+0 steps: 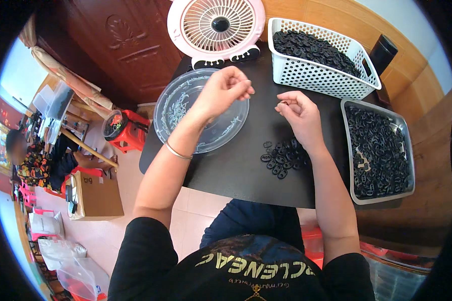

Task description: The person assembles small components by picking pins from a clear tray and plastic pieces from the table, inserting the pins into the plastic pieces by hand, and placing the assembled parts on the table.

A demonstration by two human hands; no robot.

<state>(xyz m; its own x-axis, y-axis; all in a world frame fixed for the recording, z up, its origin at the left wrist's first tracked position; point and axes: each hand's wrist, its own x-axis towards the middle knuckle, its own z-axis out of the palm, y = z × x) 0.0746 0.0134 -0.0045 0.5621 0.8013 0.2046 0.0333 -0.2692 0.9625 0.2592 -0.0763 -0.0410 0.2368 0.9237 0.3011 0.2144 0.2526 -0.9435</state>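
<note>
My left hand (225, 93) is raised over the right side of a round clear plastic bowl (159, 131). Its thumb and fingers are pinched together, and whatever they may hold is too small to make out. In the bowl lie many small, pale, thin pieces (178, 113). To the right, my right hand (302, 116) hovers above the dark table (226, 175), its fingertips closed on a tiny thing whose kind I cannot tell. Below that hand is a loose pile of small black oval pieces with holes (281, 158), partly covered by my right forearm.
A white perforated basket (311, 80) full of black pieces stands at the back right. Nearer, a metal tray (357, 193) holds more of them. A pink fan (220, 25) stands at the back, a black cylinder (383, 54) behind the basket. Another person (35, 160) sits far left.
</note>
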